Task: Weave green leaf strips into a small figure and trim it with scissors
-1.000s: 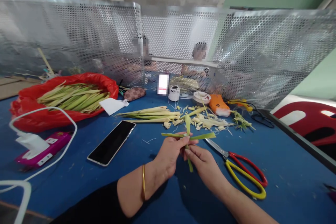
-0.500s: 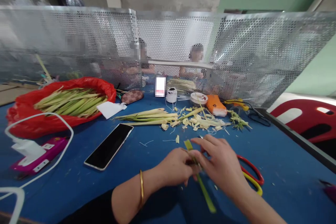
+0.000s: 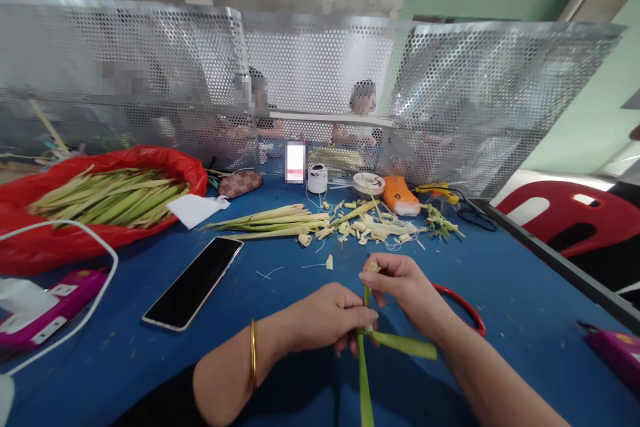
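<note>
Over the blue surface [image 3: 505, 293] your left hand [image 3: 327, 317] is clenched on two green leaf strips where they cross, likely so the crossing cannot slip; your right hand [image 3: 405, 283] pinches the upper end of the long strip [image 3: 363, 380], holding it upright and taut in front of you, while the short strip [image 3: 407, 345] juts off to the right; the crossing itself is covered by your fingertips, so how the strips interlock cannot be told; the long strip runs off the bottom edge; only a red loop of the scissors [image 3: 463, 303] shows behind your right wrist; people behind the perforated screen [image 3: 150, 80] are blurred; cut scraps [image 3: 370, 227] lie near, a phone [image 3: 193, 282] to your left.
</note>
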